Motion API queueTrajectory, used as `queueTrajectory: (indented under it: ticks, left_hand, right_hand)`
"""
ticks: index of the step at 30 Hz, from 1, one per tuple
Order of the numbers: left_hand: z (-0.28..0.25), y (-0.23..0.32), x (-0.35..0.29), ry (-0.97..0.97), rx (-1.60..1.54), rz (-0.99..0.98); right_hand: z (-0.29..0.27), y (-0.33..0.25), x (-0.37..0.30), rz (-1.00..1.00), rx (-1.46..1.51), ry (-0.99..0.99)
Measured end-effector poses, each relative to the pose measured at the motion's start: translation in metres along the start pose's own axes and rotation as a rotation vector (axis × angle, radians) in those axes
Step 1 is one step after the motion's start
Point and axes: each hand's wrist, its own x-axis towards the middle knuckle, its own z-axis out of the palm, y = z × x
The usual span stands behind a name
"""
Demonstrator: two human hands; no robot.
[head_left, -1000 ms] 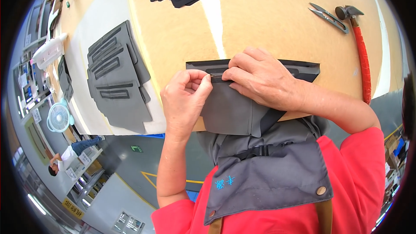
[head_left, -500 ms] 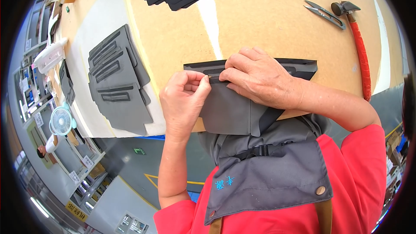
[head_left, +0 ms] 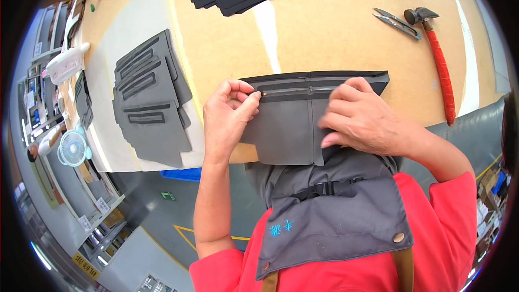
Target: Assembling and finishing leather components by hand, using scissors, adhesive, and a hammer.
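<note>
Head cam looking down: a dark grey fabric panel with a slit pocket opening (head_left: 303,113) lies at the near edge of the tan wooden counter (head_left: 324,38). Left hand (head_left: 227,116) pinches the left end of the slit between thumb and fingertips. Right hand (head_left: 359,119) lies on the panel's right half, fingers bent and pressing down. A stack of similar grey cut pieces (head_left: 148,103) sits off to the left, and a red-handled hammer (head_left: 438,59) beside small snips (head_left: 397,22) at far right.
</note>
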Motion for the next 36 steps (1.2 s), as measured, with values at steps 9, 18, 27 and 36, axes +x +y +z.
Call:
queueTrajectory:
  ticks: [9,18,27,36]
  left_hand:
    - [0.003,-0.009,-0.007,0.012,-0.049,0.072]
    - [0.075,0.049,0.022,0.066,0.559,0.964]
    - [0.076,0.08,0.049,-0.476,0.565,0.338]
    - [0.068,0.074,0.064,-0.74,0.105,0.025]
  right_hand:
    - [-0.035,0.001,-0.061,0.262,-0.344,-0.006]
    - [-0.028,0.0,-0.056,0.371,-0.202,0.069]
    - [-0.011,0.014,-0.019,0.415,0.037,0.358]
    - [-0.008,0.023,-0.007,0.484,0.013,0.495]
